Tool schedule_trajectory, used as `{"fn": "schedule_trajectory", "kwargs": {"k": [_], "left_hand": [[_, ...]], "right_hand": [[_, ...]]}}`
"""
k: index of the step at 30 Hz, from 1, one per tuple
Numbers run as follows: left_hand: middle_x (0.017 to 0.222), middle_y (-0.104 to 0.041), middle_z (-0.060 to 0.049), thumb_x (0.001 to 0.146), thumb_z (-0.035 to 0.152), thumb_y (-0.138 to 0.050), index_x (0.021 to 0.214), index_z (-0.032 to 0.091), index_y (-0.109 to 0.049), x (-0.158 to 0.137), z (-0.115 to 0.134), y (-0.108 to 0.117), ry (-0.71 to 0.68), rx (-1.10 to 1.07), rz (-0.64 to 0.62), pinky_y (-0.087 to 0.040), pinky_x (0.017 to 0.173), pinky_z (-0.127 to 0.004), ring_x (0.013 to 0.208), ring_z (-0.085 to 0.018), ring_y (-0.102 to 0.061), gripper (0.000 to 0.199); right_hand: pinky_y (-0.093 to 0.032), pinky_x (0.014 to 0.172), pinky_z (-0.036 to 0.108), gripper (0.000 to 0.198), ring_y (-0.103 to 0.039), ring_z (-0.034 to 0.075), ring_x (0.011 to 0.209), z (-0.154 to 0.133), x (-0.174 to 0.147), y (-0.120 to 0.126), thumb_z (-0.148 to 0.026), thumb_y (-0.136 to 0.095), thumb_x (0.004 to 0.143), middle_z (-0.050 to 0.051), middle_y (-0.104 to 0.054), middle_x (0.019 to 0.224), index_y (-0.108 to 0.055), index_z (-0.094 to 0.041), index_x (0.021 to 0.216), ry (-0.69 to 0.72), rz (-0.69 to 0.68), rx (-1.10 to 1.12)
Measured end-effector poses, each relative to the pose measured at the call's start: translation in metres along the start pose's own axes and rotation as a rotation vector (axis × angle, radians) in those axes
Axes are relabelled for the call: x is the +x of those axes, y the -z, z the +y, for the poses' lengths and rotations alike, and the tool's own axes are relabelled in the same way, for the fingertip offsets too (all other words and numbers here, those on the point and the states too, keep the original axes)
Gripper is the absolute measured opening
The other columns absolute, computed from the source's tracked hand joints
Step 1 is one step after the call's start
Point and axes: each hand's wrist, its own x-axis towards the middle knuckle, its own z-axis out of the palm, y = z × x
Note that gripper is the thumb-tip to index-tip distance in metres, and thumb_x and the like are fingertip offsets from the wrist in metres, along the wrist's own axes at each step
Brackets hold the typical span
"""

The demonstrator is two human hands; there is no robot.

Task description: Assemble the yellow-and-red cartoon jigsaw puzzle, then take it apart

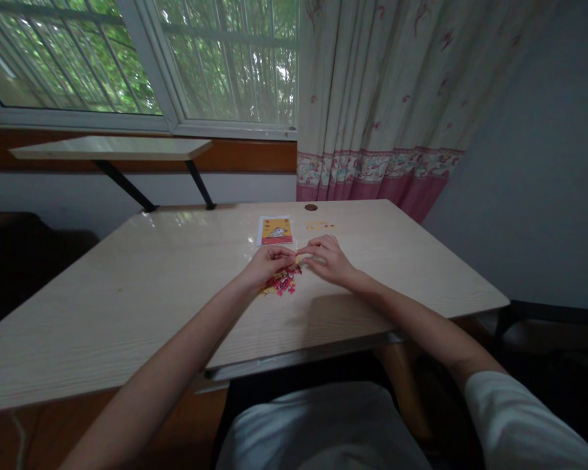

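Observation:
My left hand [270,262] hovers over a heap of jigsaw puzzle pieces [285,283], red, pink, yellow and white, and hides part of it. Its thumb and fingers are pinched together. Facing it, my right hand [329,260] has its thumb and forefinger curled in so that the fingertips of both hands meet. A small yellow puzzle piece [298,259] shows between these fingertips, its outline too small to make out. Just behind the hands lies a picture card [276,230] with a white cartoon animal on yellow and red.
Several yellowish loose pieces [321,226] are spread at the back, right of the card. A round cable hole [311,207] sits near the rear edge of the pale wooden desk [142,287]. A raised shelf [117,149] on black legs stands back left, a curtain [372,98] behind.

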Motion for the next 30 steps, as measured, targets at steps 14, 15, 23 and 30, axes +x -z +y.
{"fn": "schedule_trajectory", "kwargs": {"k": [14,15,23,30], "left_hand": [[0.067,-0.063,0.002,0.056,0.037,-0.08,0.096,0.017,-0.061,0.002,0.0,0.004,-0.059,-0.028,0.002,-0.046,0.062,-0.027,0.059,-0.012,-0.057,0.049],[0.068,-0.063,0.001,0.058,0.038,-0.078,0.097,0.017,-0.06,0.003,-0.002,0.005,-0.073,0.004,0.015,-0.045,0.062,-0.027,0.06,-0.012,-0.057,0.048],[0.076,-0.062,-0.003,0.079,0.031,-0.055,0.098,0.017,-0.065,0.004,-0.001,0.044,-0.308,0.726,0.152,-0.042,0.066,-0.029,0.067,-0.016,-0.055,0.026],[0.08,-0.065,-0.006,0.084,0.026,-0.046,0.101,0.017,-0.066,0.004,0.0,0.074,-0.312,1.084,0.173,-0.041,0.068,-0.03,0.07,-0.019,-0.056,0.028]], "right_hand": [[-0.036,0.085,0.036,0.02,-0.055,0.02,0.09,0.005,-0.002,-0.003,-0.037,-0.059,0.088,0.005,-0.063,0.09,-0.07,-0.025,0.098,-0.02,-0.004,-0.021],[-0.036,0.085,0.036,0.02,-0.055,0.02,0.09,0.006,-0.002,-0.003,-0.037,-0.059,0.088,0.005,-0.063,0.091,-0.07,-0.025,0.099,-0.031,0.006,-0.025],[-0.039,0.09,0.038,0.018,-0.056,0.021,0.094,0.019,-0.007,0.008,-0.038,-0.06,0.087,0.005,-0.064,0.093,-0.069,-0.026,0.098,-0.149,0.136,-0.042],[-0.039,0.092,0.038,0.018,-0.056,0.021,0.095,0.019,-0.008,0.014,-0.038,-0.058,0.088,0.005,-0.064,0.093,-0.069,-0.026,0.096,-0.175,0.176,-0.031]]}}
